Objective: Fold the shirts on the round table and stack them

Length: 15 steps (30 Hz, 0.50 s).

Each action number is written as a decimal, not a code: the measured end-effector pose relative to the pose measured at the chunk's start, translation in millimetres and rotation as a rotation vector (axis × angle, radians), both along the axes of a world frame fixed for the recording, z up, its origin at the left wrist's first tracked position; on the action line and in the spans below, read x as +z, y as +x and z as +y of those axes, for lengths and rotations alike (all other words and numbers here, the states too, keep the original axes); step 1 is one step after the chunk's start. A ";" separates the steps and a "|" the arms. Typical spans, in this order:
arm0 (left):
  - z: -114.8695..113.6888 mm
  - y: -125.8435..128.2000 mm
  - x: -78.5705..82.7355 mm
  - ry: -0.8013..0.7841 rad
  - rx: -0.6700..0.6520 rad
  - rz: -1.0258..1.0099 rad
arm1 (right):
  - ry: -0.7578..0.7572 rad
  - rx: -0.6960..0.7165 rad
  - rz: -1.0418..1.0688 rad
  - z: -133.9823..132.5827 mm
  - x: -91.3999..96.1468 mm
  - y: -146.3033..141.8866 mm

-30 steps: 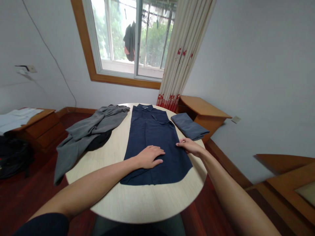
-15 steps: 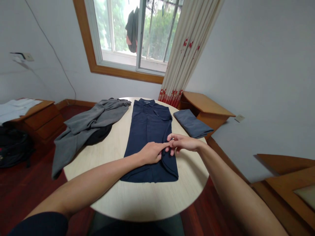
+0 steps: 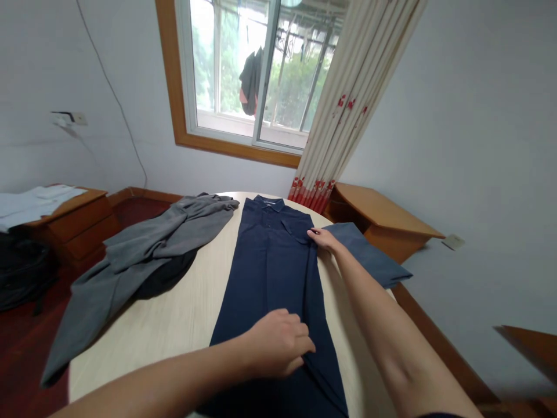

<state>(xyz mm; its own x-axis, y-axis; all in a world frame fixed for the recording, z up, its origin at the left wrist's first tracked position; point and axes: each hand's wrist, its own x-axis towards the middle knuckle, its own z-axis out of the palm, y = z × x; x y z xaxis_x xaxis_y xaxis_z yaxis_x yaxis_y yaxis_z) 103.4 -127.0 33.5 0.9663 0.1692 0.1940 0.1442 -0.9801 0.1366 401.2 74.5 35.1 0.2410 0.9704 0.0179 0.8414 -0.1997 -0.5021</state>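
Observation:
A navy blue collared shirt (image 3: 252,278) lies lengthwise on the pale round table (image 3: 183,325), its collar at the far end. One side of it is folded inward, with a short sleeve lying across the upper right. Low on the shirt, my left hand (image 3: 281,342) is closed with curled fingers at the inner edge of the folded strip; its fingertips are partly hidden. Farther up, my right hand (image 3: 322,238) pinches the shirt's right edge beside the sleeve.
Grey garments (image 3: 143,244) are heaped along the table's left side, over a black one (image 3: 167,276). A folded blue-grey cloth (image 3: 365,252) lies right of my right wrist. Beyond it stands a wooden cabinet (image 3: 383,212). A curtain (image 3: 335,133) hangs behind.
My hands, together at the shirt's right side before, are now apart. The right has moved up to the sleeve; the left has come down nearer me. The view has shifted closer to the table.

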 end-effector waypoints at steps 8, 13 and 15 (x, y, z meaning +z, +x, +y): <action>-1.5 -1.1 -3.2 0.069 -0.057 -0.115 | 0.023 0.049 0.016 29.7 -5.5 -0.1; -5.8 -4.1 6.2 0.153 -0.073 -0.224 | 0.107 0.134 -0.020 35.9 5.6 -17.4; -7.0 -4.5 8.8 0.189 -0.104 -0.246 | 0.126 0.168 -0.056 37.7 7.6 -31.8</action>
<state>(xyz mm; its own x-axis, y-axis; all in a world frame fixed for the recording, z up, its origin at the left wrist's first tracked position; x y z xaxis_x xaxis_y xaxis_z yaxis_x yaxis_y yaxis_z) 98.9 -134.0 42.3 0.8966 0.0106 0.4426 0.0269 -0.9992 -0.0304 369.4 112.2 42.7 0.0713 0.9860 0.1507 0.8849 0.0071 -0.4656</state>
